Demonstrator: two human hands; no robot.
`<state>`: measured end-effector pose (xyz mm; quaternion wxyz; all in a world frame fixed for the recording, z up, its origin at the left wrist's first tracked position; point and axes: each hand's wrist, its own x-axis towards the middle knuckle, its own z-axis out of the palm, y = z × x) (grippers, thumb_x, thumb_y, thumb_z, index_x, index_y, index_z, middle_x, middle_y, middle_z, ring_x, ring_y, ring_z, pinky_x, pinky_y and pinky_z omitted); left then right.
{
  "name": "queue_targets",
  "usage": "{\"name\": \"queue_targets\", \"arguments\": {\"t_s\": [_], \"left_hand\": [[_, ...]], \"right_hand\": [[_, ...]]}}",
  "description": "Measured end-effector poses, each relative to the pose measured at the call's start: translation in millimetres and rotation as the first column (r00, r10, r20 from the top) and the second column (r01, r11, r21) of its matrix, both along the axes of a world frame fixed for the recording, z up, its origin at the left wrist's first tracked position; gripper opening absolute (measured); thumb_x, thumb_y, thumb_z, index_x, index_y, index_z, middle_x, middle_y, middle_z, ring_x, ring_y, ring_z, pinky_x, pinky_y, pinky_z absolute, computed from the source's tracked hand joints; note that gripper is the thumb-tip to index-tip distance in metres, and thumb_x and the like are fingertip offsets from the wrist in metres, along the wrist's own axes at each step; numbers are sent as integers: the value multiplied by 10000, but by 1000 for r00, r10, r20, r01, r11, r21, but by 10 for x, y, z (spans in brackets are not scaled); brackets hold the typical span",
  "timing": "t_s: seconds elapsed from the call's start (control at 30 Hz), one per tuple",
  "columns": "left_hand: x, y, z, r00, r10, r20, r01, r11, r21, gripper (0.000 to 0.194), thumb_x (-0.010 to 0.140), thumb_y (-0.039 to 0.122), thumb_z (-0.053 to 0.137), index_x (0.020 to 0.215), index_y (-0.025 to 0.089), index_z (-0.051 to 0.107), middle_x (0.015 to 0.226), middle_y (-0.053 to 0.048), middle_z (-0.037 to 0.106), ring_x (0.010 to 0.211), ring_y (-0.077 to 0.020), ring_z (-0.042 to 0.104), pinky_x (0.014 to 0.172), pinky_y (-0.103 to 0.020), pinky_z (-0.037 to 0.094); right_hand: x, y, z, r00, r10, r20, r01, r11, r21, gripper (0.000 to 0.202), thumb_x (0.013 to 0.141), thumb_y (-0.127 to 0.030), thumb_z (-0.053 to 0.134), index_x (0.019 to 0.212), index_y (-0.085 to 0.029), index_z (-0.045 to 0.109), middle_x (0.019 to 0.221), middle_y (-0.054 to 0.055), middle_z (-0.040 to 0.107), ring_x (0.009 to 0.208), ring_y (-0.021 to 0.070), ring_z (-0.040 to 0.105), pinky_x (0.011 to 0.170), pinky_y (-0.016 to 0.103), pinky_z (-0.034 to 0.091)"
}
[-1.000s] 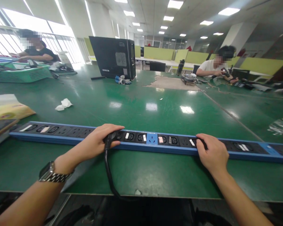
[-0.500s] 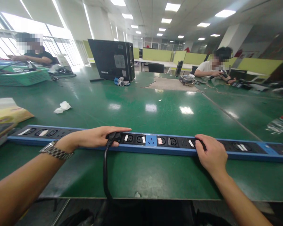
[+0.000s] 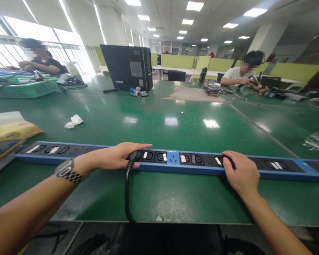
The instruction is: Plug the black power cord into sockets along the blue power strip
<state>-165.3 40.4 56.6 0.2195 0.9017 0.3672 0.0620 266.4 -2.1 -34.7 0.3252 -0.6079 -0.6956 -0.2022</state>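
A long blue-and-black power strip (image 3: 172, 170) lies across the green table, its sockets facing up, several with white or reddish stickers. My left hand (image 3: 115, 156), with a metal watch on the wrist, closes around a black plug (image 3: 134, 155) at the strip, thumb at the near edge and a finger stretched along the far edge. From the plug a thick black cord (image 3: 127, 191) hangs over the table's front edge. Farther right, my right hand (image 3: 241, 173) grips the strip, its thumb and fingers bent over the top. What lies under those fingers is partly hidden.
Beyond the strip stand a black computer case (image 3: 127, 69) and gloves (image 3: 138, 92). At left are crumpled tissue (image 3: 74, 121), a yellow bag (image 3: 13, 127) and a green basket (image 3: 29, 90). A clear plastic wrapper (image 3: 317, 140) lies right. Two people sit across the table.
The view has shifted slightly, so the strip and both hands appear a little farther right. My left wrist has turned, showing the watch face. Both hands keep their places on the strip.
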Motion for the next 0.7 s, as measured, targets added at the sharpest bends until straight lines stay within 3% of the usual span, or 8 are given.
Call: {"name": "queue_targets", "arguments": {"t_s": [0.13,0.23,0.3,0.4,0.47,0.57,0.63,0.7], "left_hand": [[45,-67,-209,993,118,20,-119,976,180,870,776,551,728,1498,245,352,1336,-129,620,1186,-312,614,1001,-451,482],[46,-165,-377,965,231,121,-258,915,311,877,789,605,690,1493,223,334,1259,-126,661,1102,-298,654,941,-432,515],[28,-234,-457,949,238,207,-306,857,415,795,805,609,670,1446,218,409,1208,-117,687,1067,-288,666,920,-422,521],[10,-312,-498,939,161,303,-311,770,557,510,860,546,644,1253,225,596,1085,-87,733,988,-257,692,871,-387,534],[49,-344,-469,923,110,369,-333,708,622,346,883,472,648,1121,221,657,1023,-70,747,937,-235,703,843,-363,539],[254,-368,-386,827,129,548,-499,619,606,266,904,369,647,1119,212,653,1053,-64,735,948,-213,696,866,-347,542],[486,-370,-354,759,178,627,-581,619,528,307,919,345,627,1194,208,622,1101,-67,721,978,-205,686,896,-346,540],[750,-359,-373,783,190,592,-525,713,465,352,931,351,610,1248,201,594,1125,-74,717,998,-206,682,901,-350,540]], "right_hand": [[1,1,-8,1000,-8,-6,8,1000,-5,298,911,-321,460,965,-175,715,1021,71,748,973,248,680,880,381,481],[3,1,-16,1000,-11,-5,11,1000,4,301,911,-322,457,965,-177,715,1022,70,747,974,247,678,874,381,479],[4,2,-19,1000,-7,-4,7,1000,6,300,910,-320,457,967,-179,715,1020,66,747,974,244,677,874,377,476],[0,5,-21,1000,-9,-11,9,1000,5,296,906,-317,458,971,-184,715,1021,60,746,974,241,675,877,373,470],[-5,7,-20,1000,-15,-18,15,1000,6,293,903,-314,459,967,-186,715,1019,58,746,975,240,674,877,371,467],[-15,6,-14,1000,-19,-22,20,1000,4,291,899,-309,460,961,-185,716,1021,62,747,975,239,671,875,367,463],[-19,3,-10,999,-21,-25,21,1000,-1,290,896,-305,461,963,-183,716,1026,67,747,977,241,670,882,369,460],[-19,0,-6,999,-20,-31,20,1000,-7,289,894,-301,463,965,-180,716,1029,70,747,981,242,668,893,372,459]]}}
